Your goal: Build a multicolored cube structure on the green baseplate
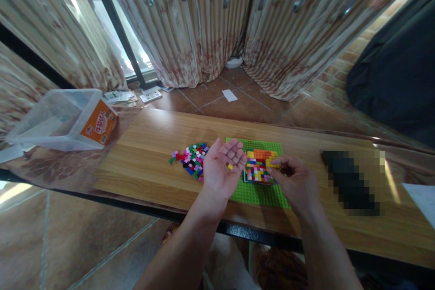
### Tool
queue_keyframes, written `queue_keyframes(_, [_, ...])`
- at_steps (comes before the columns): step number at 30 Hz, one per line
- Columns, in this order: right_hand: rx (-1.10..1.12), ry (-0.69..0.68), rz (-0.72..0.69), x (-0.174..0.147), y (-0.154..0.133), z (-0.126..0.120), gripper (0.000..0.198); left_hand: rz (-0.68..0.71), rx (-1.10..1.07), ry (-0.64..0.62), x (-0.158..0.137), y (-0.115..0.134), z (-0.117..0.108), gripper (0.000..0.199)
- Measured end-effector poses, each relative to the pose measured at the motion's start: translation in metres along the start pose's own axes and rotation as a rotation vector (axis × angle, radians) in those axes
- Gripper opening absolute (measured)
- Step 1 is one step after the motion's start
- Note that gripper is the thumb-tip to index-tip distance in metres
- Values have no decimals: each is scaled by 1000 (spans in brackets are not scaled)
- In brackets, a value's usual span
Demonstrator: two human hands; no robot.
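Observation:
My left hand (220, 170) is open, palm up, fingers stretched out and slightly curled. A small yellow toy brick (230, 166) lies loose on its palm. My right hand (295, 181) is closed in a pinch at the right end of a multicoloured brick build (260, 173), thumb and forefinger on a yellow brick (271, 163). Whether that brick is pressed onto the build cannot be made out. The build has orange and yellow bricks along its back and stands on a green studded baseplate (238, 195). Left of my left hand lies a pile of loose coloured bricks (194, 158), partly hidden by the hand.
A clear plastic box (64, 140) with an orange label stands at the table's left end. A blurred dark object (351, 183) and white paper (423, 199) lie to the right on the wooden tabletop (142, 154). Curtains (190, 45) hang beyond, above a tiled floor.

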State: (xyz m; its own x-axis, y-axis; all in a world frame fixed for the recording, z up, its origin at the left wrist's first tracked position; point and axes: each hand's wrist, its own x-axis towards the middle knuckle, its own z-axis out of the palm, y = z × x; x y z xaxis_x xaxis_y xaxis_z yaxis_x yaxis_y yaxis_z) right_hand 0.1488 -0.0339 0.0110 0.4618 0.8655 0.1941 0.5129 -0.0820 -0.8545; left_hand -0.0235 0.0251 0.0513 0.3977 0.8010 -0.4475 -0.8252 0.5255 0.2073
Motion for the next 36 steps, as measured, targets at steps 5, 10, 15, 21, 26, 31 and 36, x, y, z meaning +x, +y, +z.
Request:
queue_keyframes(5, [-22,42,-91,-3,-15,-2,15,-5,19,-39,0,-2,1,40])
queue_keyframes(10, [34,-107,-299,-18,-52,10,13,-25,73,-97,-4,-6,7,48])
queue_keyframes(15, [-19,-262,-329,-29,-67,24,14,-22,141,-154,-7,-11,8,55])
queue_keyframes(21, [-32,-262,-291,-29,-65,26,14,-28,190,-208,-7,-14,8,53])
queue_keyframes(26, [-18,-142,-241,-19,-55,12,16,-1,196,-161,-6,-11,6,45])
queue_keyframes(31, [-97,63,-214,-4,-35,-13,19,118,403,38,-1,-12,1,26])
queue_keyframes(36, [-229,-39,-268,-1,-28,-10,21,353,868,-42,5,-20,-6,15])
